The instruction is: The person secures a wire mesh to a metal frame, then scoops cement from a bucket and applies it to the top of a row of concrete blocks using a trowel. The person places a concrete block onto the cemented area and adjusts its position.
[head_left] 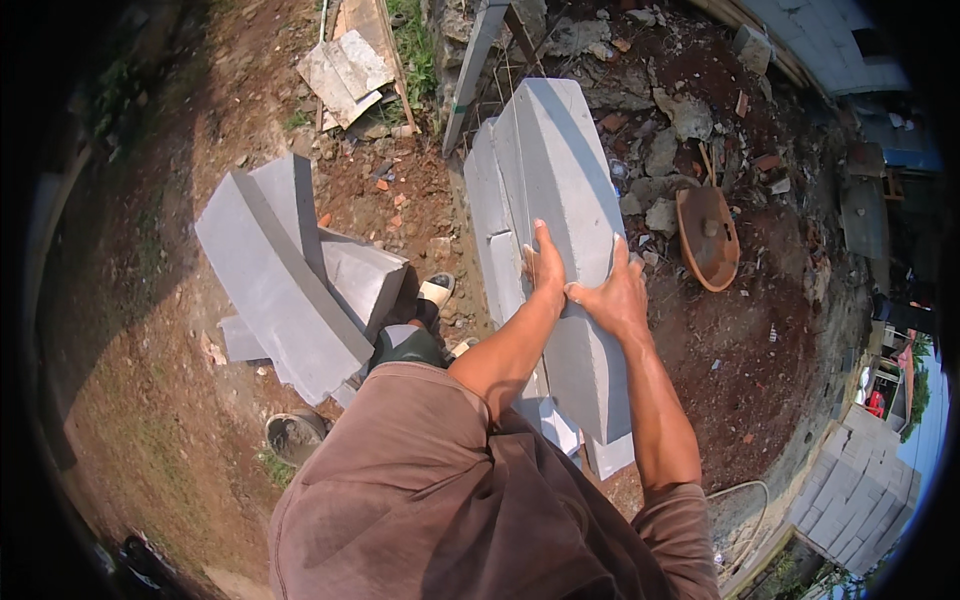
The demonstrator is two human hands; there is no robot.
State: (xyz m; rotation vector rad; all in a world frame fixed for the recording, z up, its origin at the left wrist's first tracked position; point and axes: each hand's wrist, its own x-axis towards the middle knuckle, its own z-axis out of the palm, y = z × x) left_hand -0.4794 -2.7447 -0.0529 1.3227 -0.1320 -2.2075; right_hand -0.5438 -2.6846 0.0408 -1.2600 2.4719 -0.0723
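My left hand (546,268) lies against the left side of a long light-grey concrete block (565,150) on top of a low wall, with its fingers over the edge. On the opposite side, my right hand (620,296) grips the block, its thumb stretched across the top toward my left hand. The two hands are close together near the middle of the wall's top. Whether the top there is one block or two end to end, I cannot tell. More grey blocks (482,190) form the wall's left face below.
Loose grey blocks (275,280) are piled at my left, close to my sandalled foot (436,290). A bucket (294,436) stands behind that pile. Right of the wall, a brown basin (708,240) sits among rubble. A post (474,75) rises at the wall's far end.
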